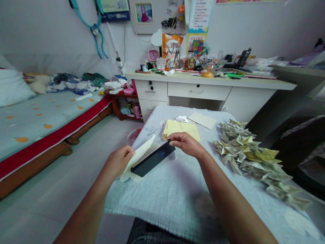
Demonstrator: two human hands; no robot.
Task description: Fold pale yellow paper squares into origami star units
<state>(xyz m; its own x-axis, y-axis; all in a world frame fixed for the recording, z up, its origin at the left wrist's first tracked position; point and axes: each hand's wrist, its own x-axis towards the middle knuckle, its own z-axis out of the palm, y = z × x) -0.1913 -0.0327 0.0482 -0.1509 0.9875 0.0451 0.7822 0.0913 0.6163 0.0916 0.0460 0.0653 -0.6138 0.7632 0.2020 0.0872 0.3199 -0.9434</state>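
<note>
My left hand (121,159) pinches the edge of a cream sheet of paper (138,154), which is lifted and bent upward. In my right hand (185,142) is the upper end of a flat dark phone-like slab (153,159), held tilted with its glossy face toward me. Its lower end rests against the paper near my left hand. Beyond my right hand lies a stack of yellow paper (181,128), partly covered by the fingers. A crumpled white piece (181,119) and a pale flat sheet (202,120) lie just behind that stack.
Many folded paper pieces (243,152) are heaped along the right side of the cloth-covered table (162,196). A white desk (198,89) crowded with jars, bags and papers stands at the back. To the left is a bed (45,118); a basin (132,136) sits beside the table.
</note>
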